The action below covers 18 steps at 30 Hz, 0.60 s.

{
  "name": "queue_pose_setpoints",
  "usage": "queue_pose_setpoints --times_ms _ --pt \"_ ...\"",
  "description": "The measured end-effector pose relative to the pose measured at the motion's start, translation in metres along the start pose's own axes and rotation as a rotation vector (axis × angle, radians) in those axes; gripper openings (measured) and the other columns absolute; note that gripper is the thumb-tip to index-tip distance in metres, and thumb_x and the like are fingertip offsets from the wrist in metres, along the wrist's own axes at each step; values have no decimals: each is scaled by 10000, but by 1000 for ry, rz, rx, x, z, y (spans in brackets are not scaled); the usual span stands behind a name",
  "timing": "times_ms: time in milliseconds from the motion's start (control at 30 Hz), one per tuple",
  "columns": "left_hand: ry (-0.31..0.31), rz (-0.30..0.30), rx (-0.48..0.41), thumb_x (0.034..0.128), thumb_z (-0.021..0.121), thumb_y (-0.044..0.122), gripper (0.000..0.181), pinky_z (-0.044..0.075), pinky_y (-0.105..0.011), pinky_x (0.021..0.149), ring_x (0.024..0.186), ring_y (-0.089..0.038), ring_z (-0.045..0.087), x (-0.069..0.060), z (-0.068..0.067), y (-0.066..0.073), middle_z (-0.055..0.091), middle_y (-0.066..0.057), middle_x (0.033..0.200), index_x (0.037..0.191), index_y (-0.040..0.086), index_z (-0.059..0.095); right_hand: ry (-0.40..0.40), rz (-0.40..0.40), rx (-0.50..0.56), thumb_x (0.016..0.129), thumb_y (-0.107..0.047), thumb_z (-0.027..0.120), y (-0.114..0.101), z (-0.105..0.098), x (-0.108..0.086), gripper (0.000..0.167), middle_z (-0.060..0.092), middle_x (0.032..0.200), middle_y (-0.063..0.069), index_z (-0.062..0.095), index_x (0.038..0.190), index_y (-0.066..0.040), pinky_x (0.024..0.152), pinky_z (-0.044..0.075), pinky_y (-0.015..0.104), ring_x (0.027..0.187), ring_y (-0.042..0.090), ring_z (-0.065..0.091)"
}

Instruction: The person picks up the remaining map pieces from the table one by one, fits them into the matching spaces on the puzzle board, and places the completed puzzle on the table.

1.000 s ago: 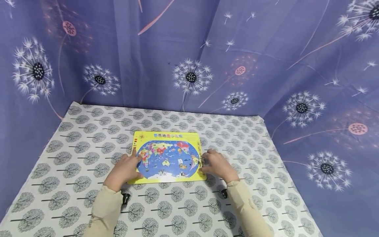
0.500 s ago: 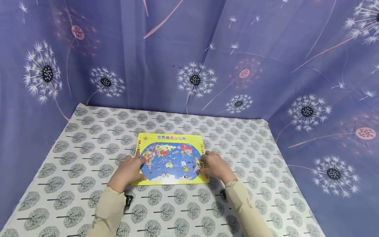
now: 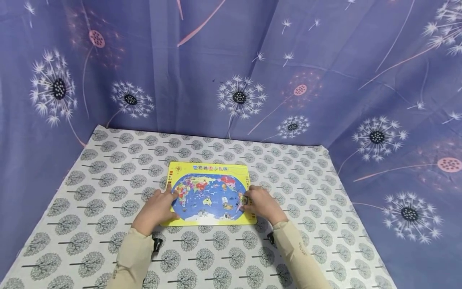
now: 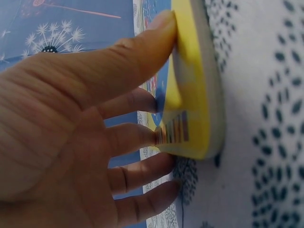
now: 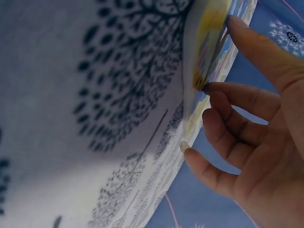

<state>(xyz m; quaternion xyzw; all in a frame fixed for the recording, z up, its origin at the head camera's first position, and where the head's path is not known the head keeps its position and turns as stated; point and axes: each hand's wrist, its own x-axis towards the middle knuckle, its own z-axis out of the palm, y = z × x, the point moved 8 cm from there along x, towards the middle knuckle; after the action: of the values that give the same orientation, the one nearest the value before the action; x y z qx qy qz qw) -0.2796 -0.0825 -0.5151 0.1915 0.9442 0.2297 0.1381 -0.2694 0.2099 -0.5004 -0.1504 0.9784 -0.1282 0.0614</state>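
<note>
A yellow-edged world map puzzle board [image 3: 213, 223] lies flat on the cloth, its blue oval map facing up with Chinese characters along the top. At its left edge is my left hand [image 3: 154, 209], the thumb [image 4: 161, 28] resting on the yellow border. The other fingers of that hand stretch loosely beside the board's corner. Over the right edge, my right hand [image 3: 262, 204] pinches what looks like a small puzzle piece [image 5: 216, 57] between thumb and index finger, near South America. The piece's outline is partly hidden by the fingers.
A white cloth [image 3: 209, 267] printed with grey trees covers the table. Behind and to the right hangs a purple dandelion curtain [image 3: 187, 100]. Dark wrist-camera mounts [image 3: 157, 245] sit under both cream sleeves [image 3: 134, 257].
The whole head view has shifted slightly, so board and hands appear a little further right. Both hands keep about the same place on the board.
</note>
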Motion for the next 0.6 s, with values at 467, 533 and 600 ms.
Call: queue_pose_setpoints --times_ms 467,533,600 --pt "22 8 -1 701 910 253 832 539 -548 824 997 -404 534 2 -3 1 234 -371 1556 1400 -31 561 18 89 171 708 -212 905 10 0 6 353 631 830 -31 745 992 -75 678 523 298 724 118 556" --pt "23 8 -5 700 911 252 832 537 -558 834 1005 -411 535 3 -3 2 234 -372 1555 1399 -33 561 12 97 197 712 -190 903 11 0 7 304 621 804 -39 744 954 -97 665 516 298 715 122 550" --pt "21 6 -6 701 910 256 832 530 -580 861 1031 -424 533 3 -3 1 234 -371 1556 1400 -31 561 8 91 212 723 -172 896 10 -1 7 256 616 790 -40 747 920 -110 656 512 303 710 127 548"
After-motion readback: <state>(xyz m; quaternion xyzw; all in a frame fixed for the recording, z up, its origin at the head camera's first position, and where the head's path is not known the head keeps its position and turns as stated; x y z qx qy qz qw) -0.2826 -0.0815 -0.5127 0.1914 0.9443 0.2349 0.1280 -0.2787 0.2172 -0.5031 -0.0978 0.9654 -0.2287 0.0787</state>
